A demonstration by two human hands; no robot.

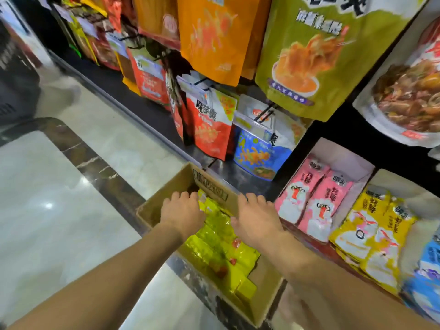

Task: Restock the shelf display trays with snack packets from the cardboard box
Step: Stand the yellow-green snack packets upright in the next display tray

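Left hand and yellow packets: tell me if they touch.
Cannot tell. Head view: left hand overlaps the yellow packets from above, fingertips hidden, no gap or contact plain.

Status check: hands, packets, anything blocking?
Left hand on yellow packets in cardboard box, grip unclear. Right hand open over box's shelf-side flap, holding nothing. Nothing seen between box and display trays.
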